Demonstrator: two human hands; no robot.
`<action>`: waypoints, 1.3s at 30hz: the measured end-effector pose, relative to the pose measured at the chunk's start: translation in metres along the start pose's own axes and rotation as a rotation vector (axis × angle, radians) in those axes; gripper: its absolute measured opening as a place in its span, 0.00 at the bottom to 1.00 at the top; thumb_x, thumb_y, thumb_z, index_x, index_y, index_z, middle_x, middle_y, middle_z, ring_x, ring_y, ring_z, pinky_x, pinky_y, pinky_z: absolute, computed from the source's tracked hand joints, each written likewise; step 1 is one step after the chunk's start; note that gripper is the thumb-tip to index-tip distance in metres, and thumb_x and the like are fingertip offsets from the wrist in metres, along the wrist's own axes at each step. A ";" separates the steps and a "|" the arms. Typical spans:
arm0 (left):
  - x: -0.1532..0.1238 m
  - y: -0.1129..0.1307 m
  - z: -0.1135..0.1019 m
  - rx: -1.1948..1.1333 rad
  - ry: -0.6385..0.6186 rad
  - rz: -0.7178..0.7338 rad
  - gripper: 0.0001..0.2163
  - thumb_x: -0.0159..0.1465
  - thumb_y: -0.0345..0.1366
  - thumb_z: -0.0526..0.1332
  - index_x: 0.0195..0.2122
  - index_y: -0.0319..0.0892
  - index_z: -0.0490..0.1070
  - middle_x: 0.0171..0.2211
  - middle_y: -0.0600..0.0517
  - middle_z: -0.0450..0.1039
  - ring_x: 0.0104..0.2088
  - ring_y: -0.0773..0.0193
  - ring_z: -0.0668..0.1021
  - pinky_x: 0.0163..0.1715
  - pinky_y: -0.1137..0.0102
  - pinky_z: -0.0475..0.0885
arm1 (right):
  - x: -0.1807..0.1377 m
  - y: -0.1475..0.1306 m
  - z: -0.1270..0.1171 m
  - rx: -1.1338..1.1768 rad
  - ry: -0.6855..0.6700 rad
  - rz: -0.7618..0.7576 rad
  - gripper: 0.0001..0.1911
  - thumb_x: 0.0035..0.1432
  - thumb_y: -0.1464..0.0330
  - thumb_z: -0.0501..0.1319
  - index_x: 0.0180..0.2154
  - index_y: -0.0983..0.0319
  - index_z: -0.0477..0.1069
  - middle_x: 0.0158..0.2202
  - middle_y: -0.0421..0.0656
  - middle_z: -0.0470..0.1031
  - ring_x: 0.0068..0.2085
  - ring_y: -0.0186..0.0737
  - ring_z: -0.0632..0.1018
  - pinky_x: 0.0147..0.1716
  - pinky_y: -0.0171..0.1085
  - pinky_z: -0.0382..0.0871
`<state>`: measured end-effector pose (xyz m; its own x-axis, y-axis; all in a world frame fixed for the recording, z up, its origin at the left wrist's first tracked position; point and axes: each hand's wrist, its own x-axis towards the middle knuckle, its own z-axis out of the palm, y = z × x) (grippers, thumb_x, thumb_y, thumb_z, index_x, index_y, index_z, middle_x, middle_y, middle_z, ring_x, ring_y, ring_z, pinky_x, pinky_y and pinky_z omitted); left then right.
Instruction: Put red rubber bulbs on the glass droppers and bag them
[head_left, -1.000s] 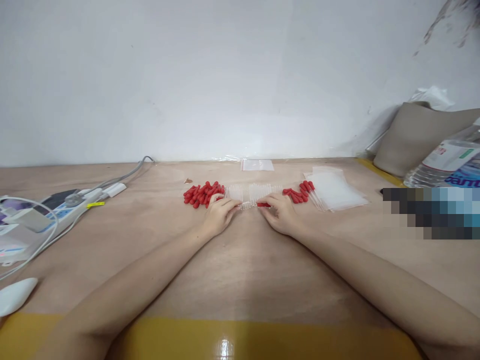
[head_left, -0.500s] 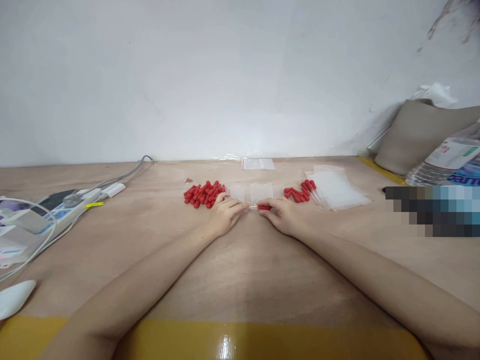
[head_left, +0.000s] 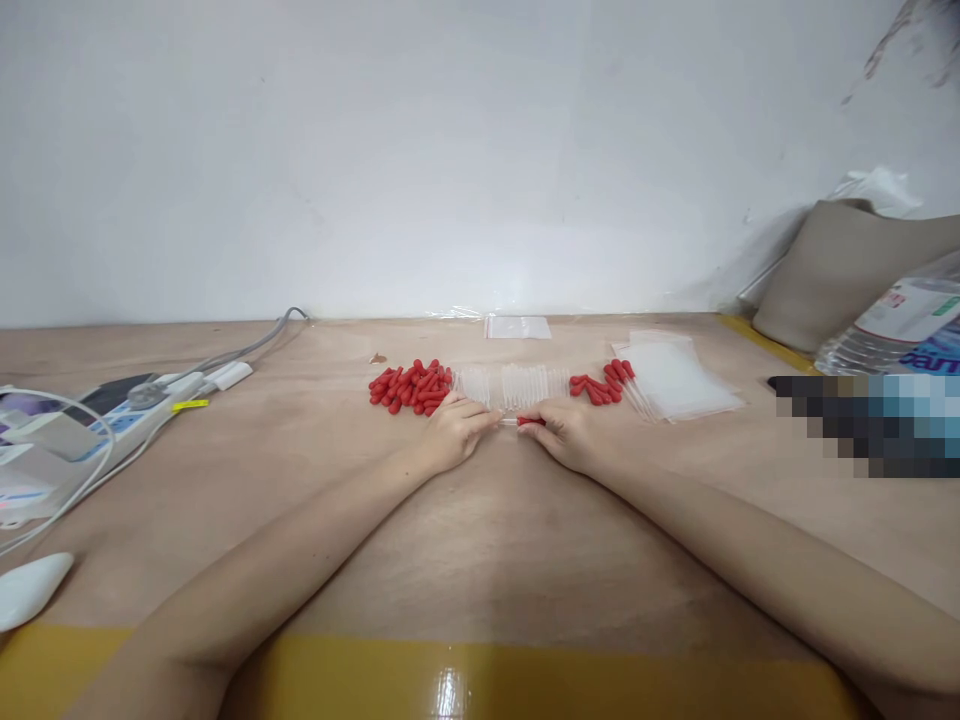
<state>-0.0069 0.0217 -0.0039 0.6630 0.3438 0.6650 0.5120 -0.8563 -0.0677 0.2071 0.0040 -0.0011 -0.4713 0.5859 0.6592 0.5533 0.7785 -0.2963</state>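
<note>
Over the brown wooden bench (head_left: 480, 540), I have 1 slim, clear, straight tube (head_left: 509, 421) pinched in my left hand (head_left: 459, 430), its long axis running crosswise toward the small red rubbery bulb (head_left: 531, 421) clamped in my right hand (head_left: 566, 432).

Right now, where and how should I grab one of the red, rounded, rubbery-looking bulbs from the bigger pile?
I'd probably pinch a near-edge red bulb by its fat, rounded end, coming from the person's side: round ends show there, while bulbs behind crowd together. Stay left of the bare left hand beside the right edge of the pile.
</note>
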 end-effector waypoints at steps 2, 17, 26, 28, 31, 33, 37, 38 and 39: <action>0.001 0.001 0.000 0.008 0.008 0.020 0.10 0.65 0.32 0.51 0.39 0.40 0.71 0.28 0.50 0.75 0.28 0.66 0.74 0.32 0.68 0.59 | 0.000 -0.001 -0.002 -0.044 0.004 -0.053 0.06 0.55 0.69 0.58 0.32 0.62 0.73 0.30 0.43 0.77 0.31 0.36 0.76 0.32 0.35 0.69; 0.000 0.004 0.000 0.044 0.001 -0.060 0.10 0.65 0.37 0.52 0.40 0.42 0.71 0.29 0.52 0.75 0.31 0.67 0.74 0.38 0.65 0.56 | 0.004 0.003 -0.003 -0.007 -0.068 0.033 0.05 0.55 0.69 0.57 0.31 0.61 0.72 0.29 0.42 0.76 0.32 0.36 0.74 0.36 0.38 0.63; 0.001 0.009 -0.002 0.042 0.009 -0.074 0.10 0.64 0.36 0.53 0.35 0.41 0.72 0.24 0.53 0.73 0.29 0.67 0.73 0.43 0.63 0.57 | 0.000 0.010 0.002 -0.064 -0.040 -0.106 0.08 0.56 0.67 0.56 0.31 0.63 0.71 0.27 0.44 0.74 0.31 0.37 0.72 0.34 0.38 0.63; 0.001 0.011 -0.003 0.036 -0.003 -0.085 0.10 0.64 0.37 0.52 0.35 0.41 0.72 0.24 0.53 0.73 0.29 0.66 0.73 0.44 0.62 0.57 | 0.002 0.008 0.001 -0.042 -0.044 -0.129 0.08 0.57 0.67 0.55 0.32 0.63 0.71 0.27 0.44 0.74 0.31 0.37 0.72 0.33 0.37 0.64; 0.002 0.012 -0.003 0.029 -0.030 -0.105 0.11 0.64 0.37 0.51 0.35 0.43 0.73 0.25 0.53 0.73 0.29 0.66 0.73 0.44 0.62 0.57 | 0.004 0.003 -0.001 -0.049 -0.064 -0.149 0.09 0.58 0.66 0.54 0.33 0.62 0.71 0.28 0.45 0.74 0.31 0.38 0.72 0.33 0.38 0.65; 0.002 0.012 -0.004 0.022 -0.045 -0.114 0.11 0.64 0.37 0.51 0.35 0.43 0.73 0.25 0.53 0.74 0.30 0.66 0.73 0.44 0.61 0.57 | 0.005 0.001 -0.002 -0.058 -0.078 -0.156 0.10 0.58 0.66 0.54 0.34 0.62 0.72 0.28 0.45 0.74 0.31 0.38 0.73 0.33 0.38 0.66; 0.001 0.012 -0.004 0.005 -0.060 -0.126 0.11 0.65 0.37 0.51 0.36 0.43 0.73 0.25 0.53 0.74 0.30 0.66 0.73 0.45 0.61 0.56 | 0.007 0.001 -0.002 -0.029 -0.087 -0.147 0.10 0.57 0.66 0.55 0.34 0.62 0.73 0.28 0.45 0.74 0.31 0.38 0.73 0.33 0.39 0.66; 0.001 0.012 -0.004 0.001 -0.061 -0.129 0.11 0.65 0.37 0.51 0.36 0.43 0.73 0.25 0.53 0.73 0.30 0.66 0.73 0.46 0.61 0.56 | 0.008 0.002 -0.002 -0.007 -0.092 -0.138 0.10 0.57 0.66 0.55 0.34 0.62 0.73 0.28 0.45 0.74 0.31 0.38 0.73 0.34 0.39 0.66; 0.001 0.012 -0.003 -0.003 -0.062 -0.134 0.11 0.65 0.37 0.51 0.37 0.43 0.73 0.25 0.53 0.73 0.30 0.66 0.73 0.46 0.61 0.56 | 0.008 0.003 -0.001 0.023 -0.090 -0.124 0.09 0.57 0.65 0.55 0.34 0.62 0.73 0.28 0.45 0.74 0.31 0.38 0.73 0.34 0.39 0.66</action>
<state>-0.0019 0.0105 -0.0014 0.6209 0.4783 0.6210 0.5966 -0.8023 0.0214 0.2060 0.0110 0.0037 -0.5951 0.5023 0.6274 0.4716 0.8503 -0.2335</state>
